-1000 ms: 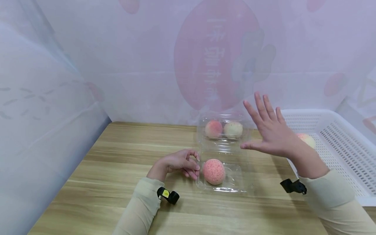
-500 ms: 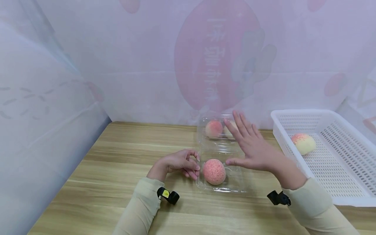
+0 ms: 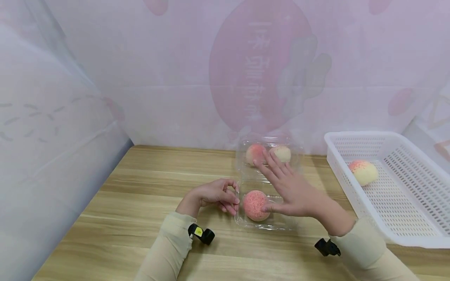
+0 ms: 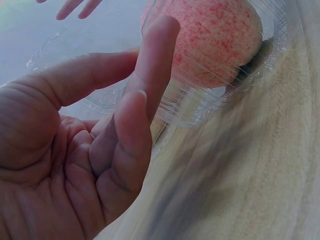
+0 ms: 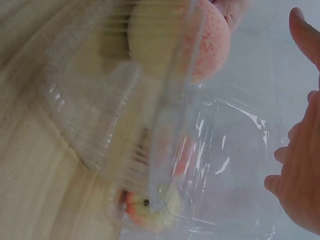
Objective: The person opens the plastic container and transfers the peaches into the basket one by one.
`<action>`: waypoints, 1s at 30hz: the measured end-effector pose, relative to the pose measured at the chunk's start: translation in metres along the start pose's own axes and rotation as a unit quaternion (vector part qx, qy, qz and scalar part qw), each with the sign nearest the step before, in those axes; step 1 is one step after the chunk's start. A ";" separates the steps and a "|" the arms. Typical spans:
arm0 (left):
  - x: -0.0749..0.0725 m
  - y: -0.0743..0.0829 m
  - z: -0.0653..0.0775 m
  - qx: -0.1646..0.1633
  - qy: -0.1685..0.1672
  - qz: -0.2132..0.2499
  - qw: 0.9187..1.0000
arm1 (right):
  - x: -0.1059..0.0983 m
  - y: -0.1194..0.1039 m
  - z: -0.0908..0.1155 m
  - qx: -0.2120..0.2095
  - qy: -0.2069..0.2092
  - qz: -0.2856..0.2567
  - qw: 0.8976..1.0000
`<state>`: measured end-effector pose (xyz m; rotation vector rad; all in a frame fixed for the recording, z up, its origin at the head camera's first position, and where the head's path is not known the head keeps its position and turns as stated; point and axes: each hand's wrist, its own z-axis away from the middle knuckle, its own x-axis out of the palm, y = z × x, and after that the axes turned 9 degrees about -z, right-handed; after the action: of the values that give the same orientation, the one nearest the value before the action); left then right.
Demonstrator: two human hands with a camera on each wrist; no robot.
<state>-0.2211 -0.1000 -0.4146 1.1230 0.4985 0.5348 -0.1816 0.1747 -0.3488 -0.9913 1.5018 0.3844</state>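
A clear plastic clamshell box lies at the table's middle, with a speckled pink peach in its near part. Farther back, behind clear plastic, sit a pink-and-cream peach and a pale peach. My left hand pinches the box's left edge between thumb and finger; in the left wrist view its fingers are beside the pink peach. Spread over the box is my right hand, fingers straight and holding nothing. Whether its thumb touches the pink peach is unclear, though the right wrist view shows a gap.
To the right stands a white perforated basket with one cream-and-pink peach in it. A printed pale curtain borders the wooden table at the back and left.
From beside the basket, my right hand has moved left and down over the box, with fingers spread throughout. My left hand keeps its place at the box's edge.
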 end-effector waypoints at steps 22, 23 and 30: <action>0.000 0.002 0.002 0.001 -0.001 -0.011 1.000 | 0.031 -0.002 -0.006 -0.018 -0.071 -0.059 0.996; 0.000 0.002 0.002 0.000 -0.002 -0.010 1.000 | 0.031 -0.002 -0.006 -0.015 -0.076 -0.063 0.995; 0.001 0.003 0.003 0.000 -0.003 -0.007 1.000 | 0.032 -0.004 -0.005 0.000 -0.101 -0.089 0.991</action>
<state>-0.2193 -0.1006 -0.4105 1.1203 0.5005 0.5183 -0.1788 0.1572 -0.3759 -1.0465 1.2216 0.3456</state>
